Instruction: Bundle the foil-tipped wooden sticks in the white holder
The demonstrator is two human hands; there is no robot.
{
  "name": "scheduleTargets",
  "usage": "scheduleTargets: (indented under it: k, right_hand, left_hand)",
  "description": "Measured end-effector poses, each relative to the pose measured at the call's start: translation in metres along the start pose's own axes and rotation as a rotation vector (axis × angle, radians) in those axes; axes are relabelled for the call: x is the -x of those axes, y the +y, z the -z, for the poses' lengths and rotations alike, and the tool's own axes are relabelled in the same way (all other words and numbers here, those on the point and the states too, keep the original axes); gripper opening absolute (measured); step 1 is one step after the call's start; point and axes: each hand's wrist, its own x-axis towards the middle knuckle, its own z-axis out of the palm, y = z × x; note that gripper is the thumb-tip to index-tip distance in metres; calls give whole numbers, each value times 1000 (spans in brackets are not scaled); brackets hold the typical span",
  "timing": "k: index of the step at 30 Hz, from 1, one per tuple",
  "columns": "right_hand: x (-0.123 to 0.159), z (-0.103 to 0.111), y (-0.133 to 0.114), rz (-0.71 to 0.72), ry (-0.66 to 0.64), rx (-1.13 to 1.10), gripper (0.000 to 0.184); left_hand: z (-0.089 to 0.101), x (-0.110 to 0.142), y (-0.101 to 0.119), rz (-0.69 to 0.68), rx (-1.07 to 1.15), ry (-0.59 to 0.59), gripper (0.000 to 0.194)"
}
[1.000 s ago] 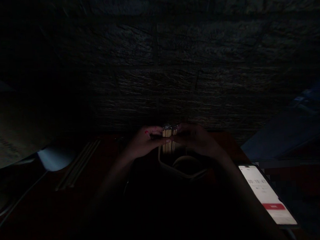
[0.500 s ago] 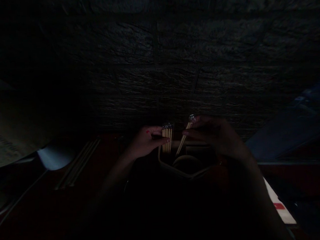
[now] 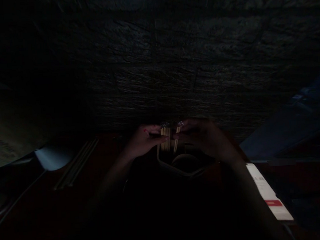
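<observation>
The view is very dark. My left hand (image 3: pixel 142 141) is closed on a bundle of chopsticks (image 3: pixel 165 142), pale sticks with shiny silvery upper ends, held upright. Close beside it, my right hand (image 3: pixel 207 136) pinches a few more chopsticks (image 3: pixel 176 140), slightly tilted, silvery ends up. A small gap separates the two groups. Both are over the far left part of an open container (image 3: pixel 173 167) with a pale rim. Inside that container shows the curved edge of a round object (image 3: pixel 186 156); the rest is lost in shadow.
Several long thin sticks (image 3: pixel 78 164) lie on the dark reddish table at left, by a white object (image 3: pixel 54 156) and a tan bag-like object (image 3: pixel 10 130) with lettering. A lit phone-like screen (image 3: pixel 270 192) is at right. A stone-patterned wall (image 3: pixel 155 54) rises behind.
My right hand has moved left, bringing its chopsticks close to the left bundle and more upright. More of the lit screen shows beside my right forearm.
</observation>
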Motion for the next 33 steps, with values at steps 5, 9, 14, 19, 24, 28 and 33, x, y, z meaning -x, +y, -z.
scheduleTargets:
  k: [5,9,14,19,24,28,33]
  right_hand:
    - [-8,-11,20,-63,-50,8,29]
    - [-9,-10,23,-74,-50,27,31]
    - [-11,-8,22,-83,-44,8,32]
    - [-12,-8,23,-61,-12,-13,30]
    - [-12,-8,22,-65,24,-46,34]
    - [-12,-10,19,-55,13,-32,29]
    - [-13,-14,21,-37,-16,21,21]
  left_hand:
    - [-1,-1,0,19,33,-13,24]
    - [-2,-1,0,16,44,11,22]
    - [-3,-1,0,13,58,0,23]
    - [-3,-1,1,8,68,-12,22]
    - [-2,-1,0,-6,62,-23,23]
    - [-1,-2,-2,-5,47,-37,23]
    - [1,-1,-1,-9,24,-50,26]
